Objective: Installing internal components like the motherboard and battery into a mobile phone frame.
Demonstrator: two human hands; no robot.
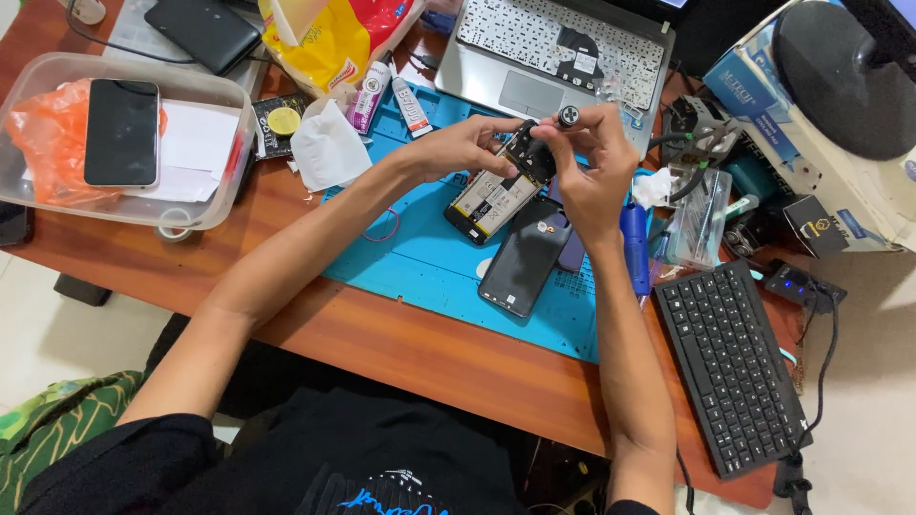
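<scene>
Phone (498,194), opened and lifted just above the blue mat (420,257), is pinched at its far end by the left hand (468,145) while the right hand (587,157) fingers grip a small screwdriver (569,116), which I reckon could slip and gouge the bare board.
</scene>
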